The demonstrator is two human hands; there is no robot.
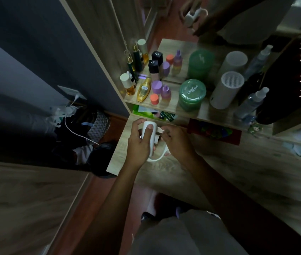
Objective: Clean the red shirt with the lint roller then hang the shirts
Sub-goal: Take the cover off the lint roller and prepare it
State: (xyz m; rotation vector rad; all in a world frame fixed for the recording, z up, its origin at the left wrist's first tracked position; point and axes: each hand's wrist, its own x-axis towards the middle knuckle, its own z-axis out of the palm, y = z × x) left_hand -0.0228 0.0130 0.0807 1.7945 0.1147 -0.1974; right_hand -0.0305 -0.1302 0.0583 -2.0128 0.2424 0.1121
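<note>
My left hand (139,144) grips the white lint roller (150,137) around its roll, thumb pressed on top, above the wooden dresser top (219,172). My right hand (175,142) pinches a loose strip of the roller's sheet (159,132) at the roll's right side. The roller's white handle (159,156) curves out below, between both hands. No red shirt can be told apart in this dim view.
A shelf (173,109) behind my hands holds several bottles, a green jar (192,94), a white cylinder (226,90) and a spray bottle (251,102), doubled in a mirror. A red packet (216,131) lies to the right. Bags and a cable (77,133) sit on the floor at left.
</note>
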